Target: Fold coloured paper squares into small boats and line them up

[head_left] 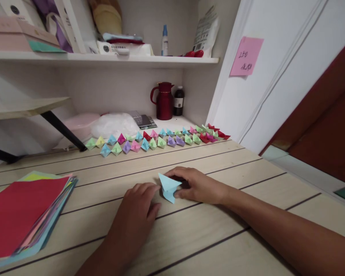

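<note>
A light blue folded paper (169,186), with pointed corners and crisp creases, is between my two hands just above the table's middle. My right hand (194,186) grips it from the right, thumb low and fingers behind the upper edge. On the other side my left hand (140,203) is beside the paper, its fingers bent loosely and the thumb apart from them. The left fingertips come close to the paper's left edge; whether they touch it I cannot tell.
Rows of small folded paper boats (135,145) in many colours line the table's back edge. A stack of coloured paper (25,214) lies at the left. Behind stand a red jug (164,101) and a dark bottle (178,101). A black metal leg (63,131) slants down at the back left.
</note>
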`<state>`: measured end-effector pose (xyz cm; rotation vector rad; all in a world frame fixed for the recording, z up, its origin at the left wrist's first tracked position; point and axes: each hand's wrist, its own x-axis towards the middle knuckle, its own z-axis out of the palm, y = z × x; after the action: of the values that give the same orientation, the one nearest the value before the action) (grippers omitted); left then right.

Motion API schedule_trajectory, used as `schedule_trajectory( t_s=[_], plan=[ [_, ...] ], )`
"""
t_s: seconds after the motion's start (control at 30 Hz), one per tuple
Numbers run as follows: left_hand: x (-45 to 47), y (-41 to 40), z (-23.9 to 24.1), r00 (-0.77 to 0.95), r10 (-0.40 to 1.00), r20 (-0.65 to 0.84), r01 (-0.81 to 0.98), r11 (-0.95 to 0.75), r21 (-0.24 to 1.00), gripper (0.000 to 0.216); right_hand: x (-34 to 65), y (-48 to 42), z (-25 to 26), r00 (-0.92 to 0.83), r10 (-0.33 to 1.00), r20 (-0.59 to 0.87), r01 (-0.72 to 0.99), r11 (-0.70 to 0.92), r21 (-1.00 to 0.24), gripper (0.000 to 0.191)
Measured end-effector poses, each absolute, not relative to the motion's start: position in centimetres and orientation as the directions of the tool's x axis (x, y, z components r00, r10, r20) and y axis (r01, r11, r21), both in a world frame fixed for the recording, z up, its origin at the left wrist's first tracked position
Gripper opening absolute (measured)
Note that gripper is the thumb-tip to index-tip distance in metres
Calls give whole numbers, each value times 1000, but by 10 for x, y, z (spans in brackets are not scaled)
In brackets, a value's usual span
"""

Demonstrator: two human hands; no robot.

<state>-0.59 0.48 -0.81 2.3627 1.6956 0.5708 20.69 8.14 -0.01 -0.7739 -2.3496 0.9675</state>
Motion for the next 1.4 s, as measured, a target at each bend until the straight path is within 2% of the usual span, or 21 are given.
schedule_trajectory(
  t_s=[0.13,0.2,0.27,0.33,0.43,0.5,0.63,0.77,0.87,0.97,1.07,1.2,1.4],
  plan=[
    [-4,5,-7,284,939,197,872,-338,354,32,200,80,-5,-675,698,241,286,548,-786,30],
    [-4,3,-7,310,931,193,873,-359,330,28,197,80,-7,-655,706,270,345,596,-725,17],
    [-4,0,-6,293,927,236,885,-356,300,25,195,81,-11,-642,696,320,417,668,-616,13],
    [-4,-3,-6,240,893,381,895,-356,270,23,193,82,-13,-642,676,361,470,719,-512,18],
    [-2,-8,-6,179,751,636,890,-399,221,29,193,81,-15,-651,654,387,511,753,-414,23],
    [-1,-10,-6,215,691,690,884,-438,163,34,193,79,-14,-649,653,389,531,756,-383,23],
    [2,-9,-6,340,756,559,867,-482,124,29,193,76,-13,-643,656,396,540,754,-373,29],
    [3,-6,-5,295,891,344,885,-391,253,25,192,75,-15,-603,671,431,495,738,-458,31],
    [4,-6,-4,269,934,234,870,-340,357,24,190,72,-14,-596,663,453,446,743,-499,27],
    [3,-6,-3,270,938,218,835,-341,432,22,188,68,-13,-665,570,482,372,813,-449,26],
    [2,-6,-3,288,932,221,815,-359,454,18,186,64,-14,-733,475,487,330,874,-356,23],
    [2,-6,-6,320,925,203,861,-373,345,28,185,63,-16,-771,450,450,347,890,-295,26],
    [8,-10,-9,387,895,220,902,-417,108,36,183,60,-15,-754,504,422,388,859,-332,31]
  ],
)
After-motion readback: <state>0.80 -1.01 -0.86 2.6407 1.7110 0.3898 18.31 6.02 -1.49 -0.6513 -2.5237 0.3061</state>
